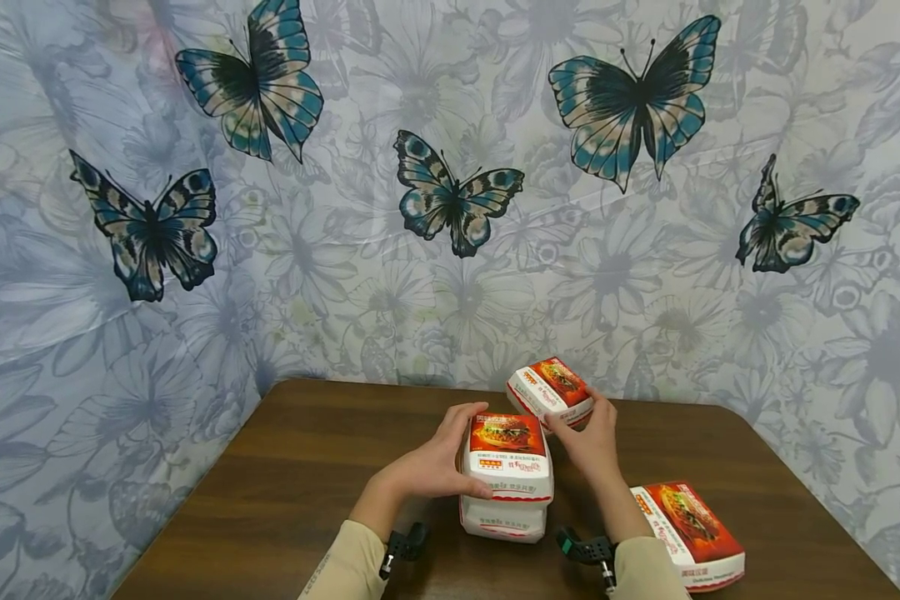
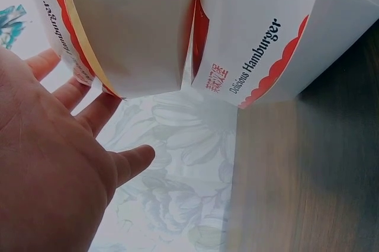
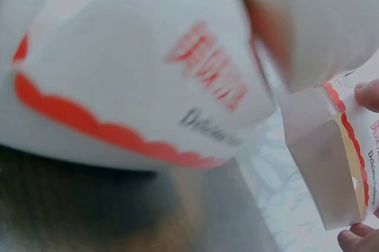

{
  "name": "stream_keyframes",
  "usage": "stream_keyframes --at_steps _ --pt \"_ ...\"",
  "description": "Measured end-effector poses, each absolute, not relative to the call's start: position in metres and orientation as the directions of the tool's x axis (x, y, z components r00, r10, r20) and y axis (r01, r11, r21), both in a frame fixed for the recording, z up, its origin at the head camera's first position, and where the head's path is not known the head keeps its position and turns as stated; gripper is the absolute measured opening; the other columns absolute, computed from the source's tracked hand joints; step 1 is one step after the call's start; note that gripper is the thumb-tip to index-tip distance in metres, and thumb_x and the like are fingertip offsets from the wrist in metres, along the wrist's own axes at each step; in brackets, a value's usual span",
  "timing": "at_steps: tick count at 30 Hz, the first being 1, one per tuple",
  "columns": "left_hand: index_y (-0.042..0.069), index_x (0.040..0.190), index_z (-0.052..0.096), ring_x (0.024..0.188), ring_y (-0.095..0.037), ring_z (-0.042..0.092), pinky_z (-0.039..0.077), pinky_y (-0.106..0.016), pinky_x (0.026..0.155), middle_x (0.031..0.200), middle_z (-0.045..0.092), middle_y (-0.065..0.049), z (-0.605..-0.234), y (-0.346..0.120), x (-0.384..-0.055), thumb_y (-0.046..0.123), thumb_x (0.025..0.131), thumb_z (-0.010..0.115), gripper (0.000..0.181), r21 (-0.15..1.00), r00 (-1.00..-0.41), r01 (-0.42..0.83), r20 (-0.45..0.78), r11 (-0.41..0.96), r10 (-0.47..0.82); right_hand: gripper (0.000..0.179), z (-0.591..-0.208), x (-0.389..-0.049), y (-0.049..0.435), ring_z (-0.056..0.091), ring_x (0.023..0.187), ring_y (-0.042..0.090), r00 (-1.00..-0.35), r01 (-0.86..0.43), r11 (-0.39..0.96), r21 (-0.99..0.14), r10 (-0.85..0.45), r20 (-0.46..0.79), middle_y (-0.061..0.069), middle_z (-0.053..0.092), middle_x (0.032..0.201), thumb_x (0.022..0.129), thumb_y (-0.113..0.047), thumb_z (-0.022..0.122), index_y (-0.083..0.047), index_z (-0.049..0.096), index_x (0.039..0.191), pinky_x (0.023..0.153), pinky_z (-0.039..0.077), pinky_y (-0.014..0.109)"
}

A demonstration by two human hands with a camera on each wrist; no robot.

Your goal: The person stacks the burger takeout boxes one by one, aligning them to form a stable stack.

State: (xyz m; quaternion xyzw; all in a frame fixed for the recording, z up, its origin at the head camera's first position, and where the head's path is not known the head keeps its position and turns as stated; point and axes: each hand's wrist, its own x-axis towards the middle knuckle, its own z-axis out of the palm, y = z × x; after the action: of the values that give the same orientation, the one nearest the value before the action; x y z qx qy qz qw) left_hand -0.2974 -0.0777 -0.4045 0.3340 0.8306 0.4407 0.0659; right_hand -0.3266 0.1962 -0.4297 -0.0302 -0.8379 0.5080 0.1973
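Observation:
Two white hamburger boxes with red, burger-printed lids are stacked mid-table. My left hand [image 1: 431,467] grips the upper box [image 1: 508,450], thumb across its front and fingers at its left and back. Beneath it is the lower box [image 1: 502,521]; both stacked boxes also show in the left wrist view. Just behind and right of the stack, my right hand [image 1: 594,433] holds a third hamburger box [image 1: 547,387], tilted, between thumb and fingers. In the right wrist view that box [image 3: 323,169] shows its plain underside, and the stack's lower box [image 3: 112,98] looms close and blurred.
Another hamburger box [image 1: 690,533] lies by my right forearm on the brown wooden table [image 1: 285,500]. Behind the table hangs a floral cloth [image 1: 330,317] with butterflies. Each wrist wears a black strap device [image 1: 412,542].

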Motion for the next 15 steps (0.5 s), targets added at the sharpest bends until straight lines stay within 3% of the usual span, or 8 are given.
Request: stream_keyframes --at_steps 8,15 --pt "0.025 0.157 0.015 0.141 -0.020 0.028 0.033 -0.050 0.115 0.155 0.020 -0.001 -0.404 -0.078 -0.296 0.037 0.073 0.089 0.113 0.778 -0.768 0.497 0.189 0.384 0.612 0.085 -0.407 -0.313 0.197 0.028 0.142 0.040 -0.904 -0.220 0.401 -0.889 0.259 0.340 0.025 0.023 0.151 0.088 -0.023 0.076 -0.004 0.026 0.153 0.117 0.027 0.055" --pt "0.038 0.154 0.013 0.140 -0.019 0.029 0.033 -0.049 0.114 0.155 0.020 0.000 -0.405 -0.077 -0.296 0.038 0.073 0.089 0.111 0.782 -0.770 0.492 0.187 0.382 0.610 0.083 -0.390 -0.300 0.201 0.026 0.145 0.039 -0.891 -0.292 0.308 -0.905 0.255 0.375 0.023 0.021 0.150 0.088 -0.017 0.074 -0.007 0.025 0.154 0.119 0.025 0.056"
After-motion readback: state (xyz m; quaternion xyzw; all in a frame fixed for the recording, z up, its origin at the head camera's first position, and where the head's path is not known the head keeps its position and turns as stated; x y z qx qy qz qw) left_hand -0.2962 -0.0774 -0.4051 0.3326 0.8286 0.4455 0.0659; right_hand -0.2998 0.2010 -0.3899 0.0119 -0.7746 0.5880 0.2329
